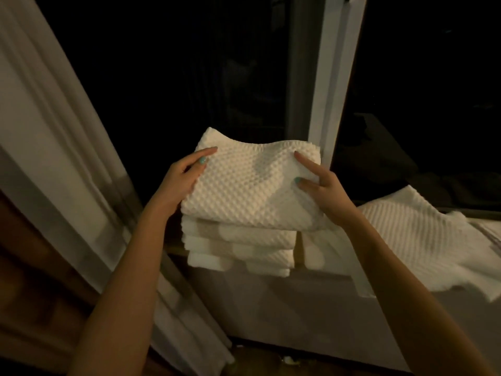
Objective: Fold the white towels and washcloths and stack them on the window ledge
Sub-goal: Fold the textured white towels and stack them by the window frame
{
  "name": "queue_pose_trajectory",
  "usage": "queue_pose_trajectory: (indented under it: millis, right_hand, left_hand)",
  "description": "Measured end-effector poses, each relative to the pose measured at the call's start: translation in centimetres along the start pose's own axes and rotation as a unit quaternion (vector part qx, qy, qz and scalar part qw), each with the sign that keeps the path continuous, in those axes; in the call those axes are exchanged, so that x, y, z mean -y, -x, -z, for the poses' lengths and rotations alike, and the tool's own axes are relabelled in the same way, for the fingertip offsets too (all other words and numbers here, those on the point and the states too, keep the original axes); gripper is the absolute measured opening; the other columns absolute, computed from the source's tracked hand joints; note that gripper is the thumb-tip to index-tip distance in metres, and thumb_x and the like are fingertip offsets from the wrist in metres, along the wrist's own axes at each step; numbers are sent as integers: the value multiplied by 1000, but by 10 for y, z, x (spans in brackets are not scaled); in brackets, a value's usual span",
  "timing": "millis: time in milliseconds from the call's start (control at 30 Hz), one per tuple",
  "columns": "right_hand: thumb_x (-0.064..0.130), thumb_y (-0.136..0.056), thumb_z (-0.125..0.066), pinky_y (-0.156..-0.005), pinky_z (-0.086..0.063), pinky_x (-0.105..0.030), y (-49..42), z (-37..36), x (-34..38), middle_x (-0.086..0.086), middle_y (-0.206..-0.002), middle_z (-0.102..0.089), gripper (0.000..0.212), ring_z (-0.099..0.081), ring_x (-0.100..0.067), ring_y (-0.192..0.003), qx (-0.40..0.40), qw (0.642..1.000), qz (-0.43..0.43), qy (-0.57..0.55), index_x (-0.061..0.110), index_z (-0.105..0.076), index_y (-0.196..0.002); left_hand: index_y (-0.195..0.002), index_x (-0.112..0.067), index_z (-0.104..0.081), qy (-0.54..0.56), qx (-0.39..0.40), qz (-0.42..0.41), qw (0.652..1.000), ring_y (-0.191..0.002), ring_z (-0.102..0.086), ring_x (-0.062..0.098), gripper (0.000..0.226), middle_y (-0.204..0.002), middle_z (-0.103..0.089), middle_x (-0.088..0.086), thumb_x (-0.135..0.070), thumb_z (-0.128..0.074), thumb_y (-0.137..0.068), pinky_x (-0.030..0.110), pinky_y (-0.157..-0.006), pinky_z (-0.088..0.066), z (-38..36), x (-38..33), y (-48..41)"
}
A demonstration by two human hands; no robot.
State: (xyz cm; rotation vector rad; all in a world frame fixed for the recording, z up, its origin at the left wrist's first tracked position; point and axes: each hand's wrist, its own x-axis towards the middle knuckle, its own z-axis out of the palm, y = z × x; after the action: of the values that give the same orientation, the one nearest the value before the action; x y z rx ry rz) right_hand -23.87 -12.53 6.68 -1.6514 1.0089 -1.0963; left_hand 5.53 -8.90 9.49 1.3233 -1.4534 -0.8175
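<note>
A folded white waffle-weave towel (252, 183) lies on top of a stack of folded white towels (238, 245) on the window ledge (173, 249). My left hand (184, 177) holds the top towel's left edge, thumb on top and fingers along the side. My right hand (320, 185) grips its right edge, with the thumb and a finger on top and the rest hidden under the fold. An unfolded white towel (423, 248) lies spread over the ledge to the right, hanging over the front.
A pale curtain (54, 147) hangs at the left. The white window frame post (336, 77) rises just behind the stack, with dark glass on both sides. The wall below the ledge (284, 310) drops to a wooden floor.
</note>
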Motion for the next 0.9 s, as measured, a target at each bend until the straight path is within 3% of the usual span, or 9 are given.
queue_pose_trajectory:
  millis: [100,233,433,600,700,833,900]
  right_hand:
    - [13,-96,-53,-86,-44,-16,-12,-28,-7,13,-140,-32,56,-37,-5,-121,5,999,-30,-9,36,-36,-145]
    - [13,-97,-52,-99,-44,-29,-19,-46,-23,7,-142,-34,56,-40,-15,-128,13,997,-81,-14,38,-36,-144]
    - [11,-97,-49,-109,-35,-37,-22,-48,-25,-8,-149,-34,54,-36,-24,-135,-23,992,-86,92,32,-35,-145]
    - [15,-99,-47,-92,-37,-22,-26,-51,-25,-12,-146,-36,50,-45,-22,-123,-38,977,-100,186,30,-35,-145]
    - [23,-100,-46,-93,-37,-27,-29,-51,-27,-14,-141,-39,47,-47,-28,-121,-39,964,-124,232,35,-36,-144]
    - [25,-99,-49,-96,-39,-32,-28,-48,-22,-16,-143,-39,47,-46,-30,-124,-43,960,-141,239,33,-38,-143]
    - [31,-97,-50,-103,-35,-36,-22,-50,-20,-14,-146,-34,47,-40,-33,-130,-54,946,-146,283,32,-39,-143]
  left_hand:
    - [-122,-42,-57,-2,6,21,1000,-123,-48,6,32,-142,-47,-9,-23,-43,-101,23,-98,-43,21,22,-11]
    - [-124,-42,-56,-7,19,55,998,-130,-42,12,32,-146,-42,-6,-23,-43,-102,32,-108,-37,25,55,-20]
    - [-125,-39,-57,17,12,70,997,-125,-45,10,30,-142,-45,-8,-26,-44,-101,20,-97,-40,20,63,-28]
    - [-131,-35,-53,-4,24,80,997,-127,-44,11,32,-144,-44,-6,-27,-44,-101,18,-94,-40,18,66,-25]
    - [-136,-35,-49,-26,45,106,993,-119,-43,5,38,-147,-41,-5,-31,-49,-98,11,-83,-39,19,62,-25]
    - [-140,-40,-41,-78,71,109,988,-121,-37,3,49,-150,-35,-6,-39,-56,-94,20,-96,-34,19,55,-28]
    - [-143,-38,-38,-149,60,102,982,-133,-33,13,52,-154,-26,-3,-41,-55,-93,26,-104,-32,17,56,-29]
